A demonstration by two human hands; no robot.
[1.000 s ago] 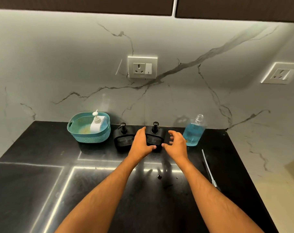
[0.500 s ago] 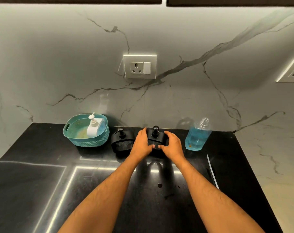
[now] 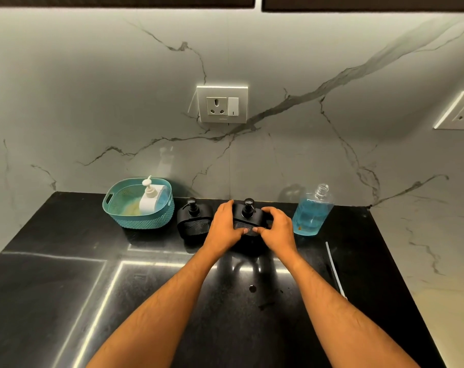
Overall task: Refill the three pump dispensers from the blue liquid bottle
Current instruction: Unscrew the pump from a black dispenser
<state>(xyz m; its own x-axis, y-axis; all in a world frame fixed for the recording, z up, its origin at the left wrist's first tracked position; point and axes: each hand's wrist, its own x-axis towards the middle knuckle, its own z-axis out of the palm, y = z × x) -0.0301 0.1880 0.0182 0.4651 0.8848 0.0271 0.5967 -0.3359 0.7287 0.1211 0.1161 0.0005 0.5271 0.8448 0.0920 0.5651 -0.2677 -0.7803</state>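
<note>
A: Scanning from the left edge of the black countertop (image 3: 66, 288): teal basket (image 3: 124, 219) stands against the marble wall (image 3: 92, 102). White pump dispenser (image 3: 149, 199) sits upright inside it, toward the basket's right side. Something yellowish lies on the basket floor beside it; cannot identify.

B: Next item?

A: Left black pump dispenser (image 3: 192, 219), upright, just right of the basket, close to it; contact not resolvable. Nothing holds it.

B: And the hands?

A: Both are on the right black pump dispenser (image 3: 248, 211), which stands near the wall between the other black dispenser and the bottle. Left hand (image 3: 227, 227) wraps its left side, fingers curled over the top edge, thumb lying across the mesh front. Right hand (image 3: 277, 228) grips the right side, fingers bent around the shoulder, thumb also on the front. Thumb tips nearly meet. Pump head stands free between the hands, still fitted.

B: Is the dispenser lifted?

A: Cannot tell; its base is hidden behind the hands.

B: Source bottle?

A: Blue liquid bottle (image 3: 312, 211) stands just right of the right hand, apart from it, uncapped, open neck leaning toward the wall. Liquid fills most of the body.

B: Anything further right?

A: Thin white rod (image 3: 334, 269) lying flat on the counter near the right forearm. Wall socket (image 3: 221, 104) above the dispensers.
</note>
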